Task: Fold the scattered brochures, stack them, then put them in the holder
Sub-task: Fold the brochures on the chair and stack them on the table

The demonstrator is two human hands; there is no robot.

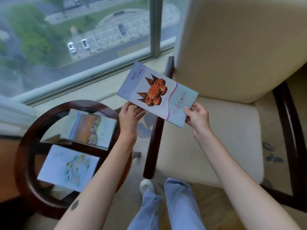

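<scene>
Crab brochure held open in air, long axis 10-to-4 o'clock. Left hand pinches near edge, right hand pinches 4 o'clock corner; both equally near.

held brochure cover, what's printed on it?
Orange crab on pale blue-white, with a pink curved stripe: the brochure, head view.

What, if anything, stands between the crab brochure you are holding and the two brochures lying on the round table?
Nothing visible does. The crab brochure is held in the air by the left hand and right hand, and only open space separates it from the brochures on the round table.
</scene>
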